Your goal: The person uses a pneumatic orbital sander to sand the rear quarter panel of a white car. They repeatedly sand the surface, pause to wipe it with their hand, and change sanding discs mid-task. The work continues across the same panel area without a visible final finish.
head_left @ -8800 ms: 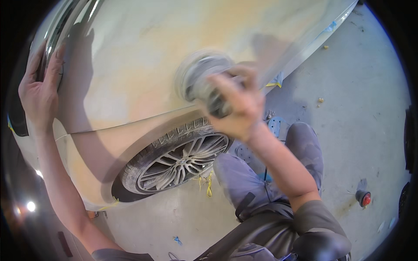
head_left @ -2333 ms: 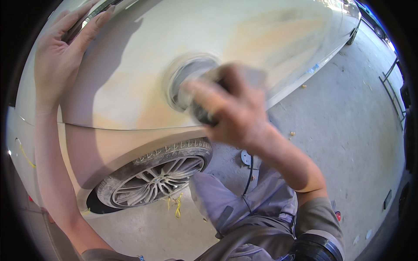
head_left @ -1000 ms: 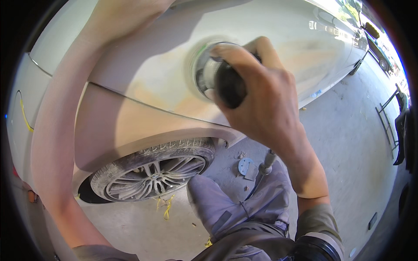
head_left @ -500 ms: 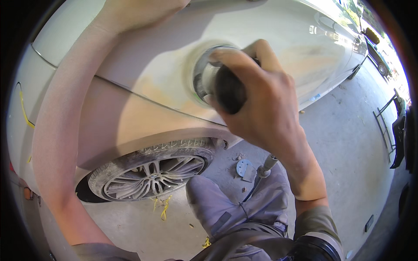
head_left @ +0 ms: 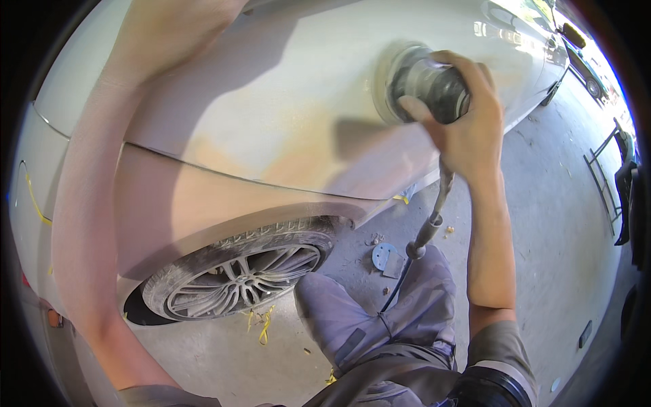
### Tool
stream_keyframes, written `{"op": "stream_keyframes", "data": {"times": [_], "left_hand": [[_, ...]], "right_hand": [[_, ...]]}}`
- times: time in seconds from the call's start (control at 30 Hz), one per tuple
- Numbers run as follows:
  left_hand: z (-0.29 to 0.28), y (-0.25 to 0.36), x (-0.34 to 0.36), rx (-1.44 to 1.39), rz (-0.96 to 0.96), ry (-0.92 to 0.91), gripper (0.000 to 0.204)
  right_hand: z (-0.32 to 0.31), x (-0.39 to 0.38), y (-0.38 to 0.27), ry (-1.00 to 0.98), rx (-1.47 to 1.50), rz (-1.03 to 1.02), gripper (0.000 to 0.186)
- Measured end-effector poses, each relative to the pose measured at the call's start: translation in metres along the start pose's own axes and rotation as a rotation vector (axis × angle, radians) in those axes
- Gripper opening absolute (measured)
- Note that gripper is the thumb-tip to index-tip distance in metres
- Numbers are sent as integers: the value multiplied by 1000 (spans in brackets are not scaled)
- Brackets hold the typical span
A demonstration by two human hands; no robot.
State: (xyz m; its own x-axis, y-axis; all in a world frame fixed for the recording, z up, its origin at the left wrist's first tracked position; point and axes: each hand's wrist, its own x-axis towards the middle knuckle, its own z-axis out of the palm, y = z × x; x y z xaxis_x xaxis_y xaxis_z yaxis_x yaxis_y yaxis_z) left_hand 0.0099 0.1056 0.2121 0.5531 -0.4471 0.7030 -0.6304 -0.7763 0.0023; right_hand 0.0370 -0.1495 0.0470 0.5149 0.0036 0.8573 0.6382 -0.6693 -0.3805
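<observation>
My right hand (head_left: 475, 129) grips a round sander (head_left: 420, 78) with a dark top, its blurred pad against the white car's side panel (head_left: 285, 95), which has dull, sanded-looking beige patches. A hose (head_left: 428, 230) hangs from the sander down between my legs. My left forearm rises along the panel's left side to my left hand (head_left: 190, 30) at the top edge, against the upper bodywork; its fingers are cut off from view. Below the curved fender, the dusty spoked wheel (head_left: 244, 279) sits left of my grey-trousered legs.
A light blue disc (head_left: 382, 255) and small debris lie on the concrete floor (head_left: 542, 237) by the wheel. Yellow tape strips (head_left: 264, 329) hang below it. A metal rack (head_left: 600, 190) with a black curved part (head_left: 625, 203) stands at the right. Another car (head_left: 586, 78) is beyond.
Since half a second ago, my right hand has moved the sander up and to the right along the panel, exposing more hose. My left hand has shifted slightly left in the picture.
</observation>
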Motion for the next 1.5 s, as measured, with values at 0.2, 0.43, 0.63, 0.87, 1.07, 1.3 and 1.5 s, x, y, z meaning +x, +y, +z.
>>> {"op": "stream_keyframes", "data": {"times": [0.2,0.43,0.63,0.87,1.07,1.3,1.5], "left_hand": [[0,-8,-5,70,-8,31,28],[-14,-41,-4,236,159,-31,33],[-11,-38,-4,305,138,-3,30],[-18,-44,-3,315,92,8,29],[-20,-49,-8,269,26,38,29],[-28,-62,-6,228,44,52,31],[-35,-67,-7,199,55,28,32]], "right_hand": [[22,-10,-35,-55,132,-86,56],[43,-41,-81,-113,200,-240,53],[-6,7,76,134,108,90,57],[17,-24,74,211,121,27,57],[59,-94,-58,-18,285,-297,35],[42,-58,4,187,275,15,37],[65,-107,-29,209,234,-336,36]]}}
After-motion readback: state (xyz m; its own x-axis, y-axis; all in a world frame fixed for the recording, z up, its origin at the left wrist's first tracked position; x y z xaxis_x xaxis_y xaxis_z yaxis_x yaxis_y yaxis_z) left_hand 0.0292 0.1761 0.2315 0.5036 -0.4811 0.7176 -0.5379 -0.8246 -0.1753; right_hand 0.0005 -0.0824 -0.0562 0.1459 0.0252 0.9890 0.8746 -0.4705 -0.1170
